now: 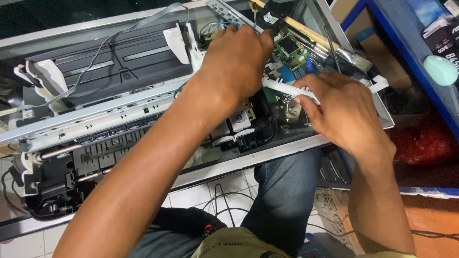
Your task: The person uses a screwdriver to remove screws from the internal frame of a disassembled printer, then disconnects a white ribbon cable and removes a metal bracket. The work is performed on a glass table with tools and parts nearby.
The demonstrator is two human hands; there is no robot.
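Note:
An opened printer (110, 95) lies on a glass-topped table (267, 157), its black paper tray and metal rails exposed. My left hand (236, 59) reaches over the right end of the printer, fingers curled down near the green circuit board (289, 46) and wires. My right hand (342, 107) pinches a long white plastic strip (287, 88) that runs across the printer's right end toward the left hand. The ink carriage (239, 124) sits just below my left wrist, partly hidden by my arm.
A wooden-handled brush (330, 43) and thin metal tools lie at the table's back right. A blue shelf (406, 48) with a pale green rounded object (441, 69) stands to the right. Cables trail over the tiled floor (224, 191) beside my knee in jeans.

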